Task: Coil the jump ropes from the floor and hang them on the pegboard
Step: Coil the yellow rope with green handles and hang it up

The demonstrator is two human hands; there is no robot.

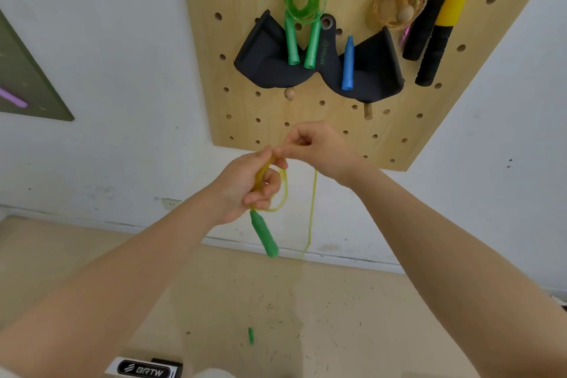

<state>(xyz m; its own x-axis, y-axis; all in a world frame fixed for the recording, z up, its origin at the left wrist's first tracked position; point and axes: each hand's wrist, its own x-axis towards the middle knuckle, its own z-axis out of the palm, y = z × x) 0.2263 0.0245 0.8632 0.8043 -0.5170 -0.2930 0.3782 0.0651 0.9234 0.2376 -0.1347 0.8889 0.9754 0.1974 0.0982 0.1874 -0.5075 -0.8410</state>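
Yellow jump rope (283, 190) hangs mid-frame below the pegboard (214, 49): left hand (245, 187) clenches its loops above a green handle (264, 238); right hand (313, 147) pinches the strand.

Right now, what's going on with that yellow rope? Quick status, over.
Left hand grips small yellow rope coil; right hand pinches next loop. Green handle dangles; other handle on floor. Nothing blocking.

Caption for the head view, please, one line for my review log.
Left hand holds yellow rope coils, green handle dangling; right hand pinches the rope below the pegboard.
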